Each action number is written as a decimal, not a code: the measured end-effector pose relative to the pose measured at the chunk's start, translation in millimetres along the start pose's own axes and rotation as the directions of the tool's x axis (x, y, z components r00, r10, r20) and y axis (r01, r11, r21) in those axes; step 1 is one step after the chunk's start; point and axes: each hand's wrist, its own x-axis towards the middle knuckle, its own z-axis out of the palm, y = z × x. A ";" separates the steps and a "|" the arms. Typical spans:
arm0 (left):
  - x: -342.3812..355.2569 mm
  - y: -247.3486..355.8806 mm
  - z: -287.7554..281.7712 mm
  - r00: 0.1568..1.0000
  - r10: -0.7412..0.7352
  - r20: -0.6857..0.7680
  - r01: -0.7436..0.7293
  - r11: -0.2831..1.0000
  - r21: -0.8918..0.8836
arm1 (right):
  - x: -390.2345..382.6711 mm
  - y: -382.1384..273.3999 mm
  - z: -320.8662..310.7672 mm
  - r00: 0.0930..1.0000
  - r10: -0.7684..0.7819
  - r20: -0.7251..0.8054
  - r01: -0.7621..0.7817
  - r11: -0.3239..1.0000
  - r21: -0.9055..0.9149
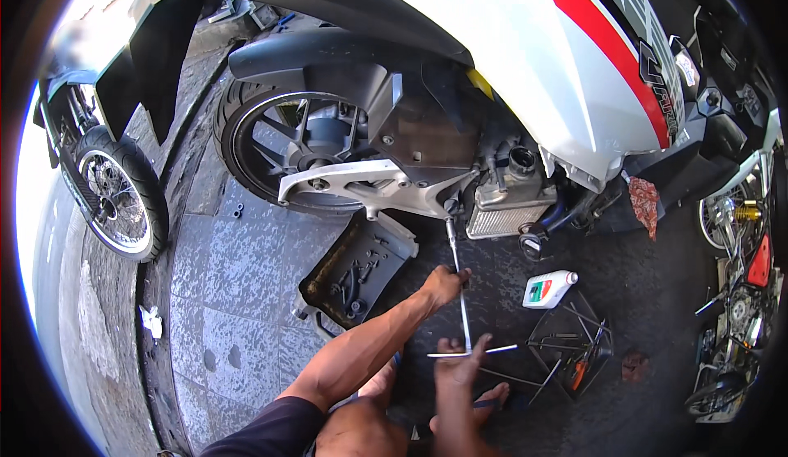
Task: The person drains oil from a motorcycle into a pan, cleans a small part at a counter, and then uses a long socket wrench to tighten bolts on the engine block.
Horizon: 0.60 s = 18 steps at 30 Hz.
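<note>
A long silver T-handle wrench (464,313) reaches from my hands to the lower front corner of the scooter's silver rear arm (349,180), beside the radiator (507,215). Its socket end meets the arm near a bolt; the exact fit is too small to tell. My left hand (443,285) is closed around the shaft at about mid-length. At the near end, my right hand (458,368) grips the crossbar where it joins the shaft, with some fingers raised. The scooter's rear wheel (234,149) stands behind the arm.
A dark plastic cover (316,281) holding loose bolts lies left of my left forearm. To the right are a white bottle (549,290) and a dark tray (606,346) of tools. A red cloth (643,205) hangs from the scooter; other motorcycles (123,198) stand at both sides.
</note>
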 end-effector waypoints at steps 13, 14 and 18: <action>5.2 14.0 -4.6 0.970 -0.205 0.130 0.215 0.974 -0.073 | -23.9 -82.8 22.5 0.207 0.045 0.977 0.624 -0.776 -0.096; 8.7 9.5 -7.5 0.966 -0.211 0.150 0.229 0.967 -0.114 | -13.5 -78.1 22.0 0.176 0.162 0.971 0.615 -0.788 0.020; 2.5 17.7 -10.1 0.985 -0.163 0.064 0.161 0.986 0.038 | -18.1 -3.8 1.8 0.795 -0.325 0.512 0.606 0.436 -0.665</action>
